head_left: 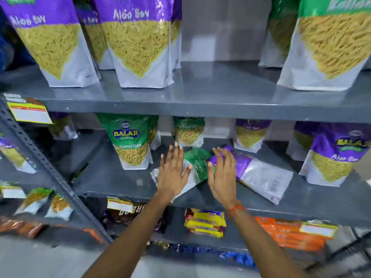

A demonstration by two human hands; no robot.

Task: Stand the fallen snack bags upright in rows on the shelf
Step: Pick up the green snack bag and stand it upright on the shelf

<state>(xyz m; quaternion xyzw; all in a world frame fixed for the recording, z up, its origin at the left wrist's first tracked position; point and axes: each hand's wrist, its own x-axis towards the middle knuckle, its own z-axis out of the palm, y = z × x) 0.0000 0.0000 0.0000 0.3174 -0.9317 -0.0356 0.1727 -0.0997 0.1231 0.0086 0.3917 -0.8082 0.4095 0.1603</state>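
Note:
On the middle grey shelf point(112, 177) two snack bags lie flat. A green bag point(197, 165) lies tilted near the front edge, and a purple and white bag point(261, 175) lies to its right, face down. My left hand point(171, 171) is spread flat over the left part of the green bag. My right hand point(222, 173) hovers with fingers apart over the spot where the two fallen bags meet, gripping nothing. Upright bags stand around them: a green one point(132, 141) at the left, a purple one point(337, 155) at the right, smaller ones at the back.
The upper shelf point(200, 105) carries tall purple bags point(138, 39) and a green bag point(329, 43), with a gap between them. Below, a shelf holds yellow packets point(204, 223) and orange packs point(291, 233). A slanted metal upright point(50, 167) and price tags border the left.

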